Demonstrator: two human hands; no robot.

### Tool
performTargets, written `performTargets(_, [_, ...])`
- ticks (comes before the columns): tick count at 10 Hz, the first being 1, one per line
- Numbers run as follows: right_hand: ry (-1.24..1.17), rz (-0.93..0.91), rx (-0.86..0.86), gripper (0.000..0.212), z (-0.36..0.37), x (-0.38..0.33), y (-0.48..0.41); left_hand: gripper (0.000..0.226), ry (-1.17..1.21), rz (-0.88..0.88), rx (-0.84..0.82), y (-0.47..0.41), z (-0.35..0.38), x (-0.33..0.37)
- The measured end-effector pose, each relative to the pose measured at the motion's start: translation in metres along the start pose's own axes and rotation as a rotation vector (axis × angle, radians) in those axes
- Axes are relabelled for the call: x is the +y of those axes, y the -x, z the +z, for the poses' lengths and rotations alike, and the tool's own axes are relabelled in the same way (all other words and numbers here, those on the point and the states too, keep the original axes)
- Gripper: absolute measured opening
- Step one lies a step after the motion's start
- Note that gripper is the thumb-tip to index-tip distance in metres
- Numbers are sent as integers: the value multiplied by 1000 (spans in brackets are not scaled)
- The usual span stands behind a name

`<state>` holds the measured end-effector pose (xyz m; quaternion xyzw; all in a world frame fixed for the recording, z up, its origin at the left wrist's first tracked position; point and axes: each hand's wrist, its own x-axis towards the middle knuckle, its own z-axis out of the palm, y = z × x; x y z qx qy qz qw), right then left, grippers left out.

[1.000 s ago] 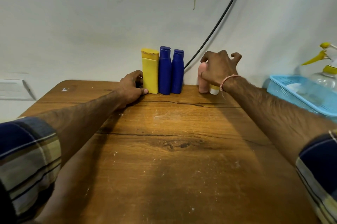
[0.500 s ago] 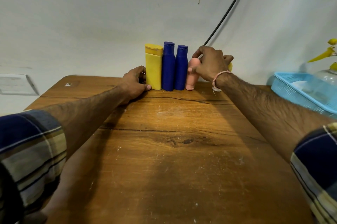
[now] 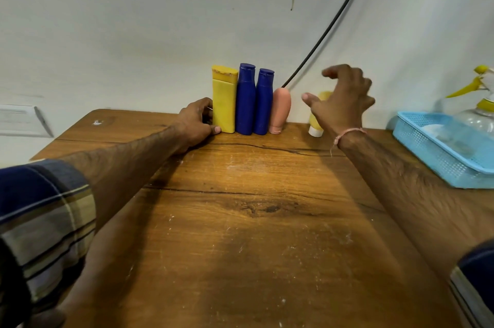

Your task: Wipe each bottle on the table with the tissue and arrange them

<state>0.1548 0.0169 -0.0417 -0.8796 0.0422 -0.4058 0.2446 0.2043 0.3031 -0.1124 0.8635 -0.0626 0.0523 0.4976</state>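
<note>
A row of bottles stands at the table's far edge against the wall: a yellow bottle (image 3: 224, 103), two blue bottles (image 3: 246, 99) (image 3: 263, 102) and a pink tube (image 3: 280, 110) standing on its cap. My left hand (image 3: 196, 122) rests on the table and touches the yellow bottle's left side with its thumb at the base. A small yellow tube with a white cap (image 3: 318, 119) stands apart to the right, partly hidden behind my right hand (image 3: 344, 98). That hand hovers over it with fingers spread and holds nothing. No tissue is visible in either hand.
A light blue plastic basket (image 3: 438, 151) sits at the table's right edge with a clear spray bottle (image 3: 481, 111) with a yellow trigger in it. A black cable (image 3: 328, 28) runs down the wall behind the bottles. The wooden table (image 3: 240, 221) stretches toward me.
My right hand slid the pink tube left against the blue bottles, let it go, and moved right over the small yellow tube. My left hand stayed at the yellow bottle.
</note>
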Motion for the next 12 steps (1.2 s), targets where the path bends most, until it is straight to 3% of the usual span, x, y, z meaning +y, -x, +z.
performTargets(1, [-20, 231, -23, 75, 0, 21, 12, 48, -4, 1, -8, 0, 0, 0])
performTargets(2, [-103, 504, -312, 88, 10, 40, 21, 51, -13, 4, -8, 0, 0, 1])
performTargets(4, [9, 385, -345, 56, 26, 37, 25, 51, -25, 4, 0, 1, 0, 1])
performTargets(5, [-14, 343, -345, 54, 32, 31, 29, 50, -26, 6, 0, 1, 0, 2])
performTargets(9, [5, 238, -373, 60, 45, 15, 37, 53, -30, -7, -3, 1, 1, 3])
performTargets(11, [-53, 232, -347, 89, 38, 10, 46, 58, 9, -32, 10, 8, -2, 7])
performTargets(12, [-39, 243, -295, 87, 22, 9, 65, 72, 18, -88, 57, 26, -4, 12])
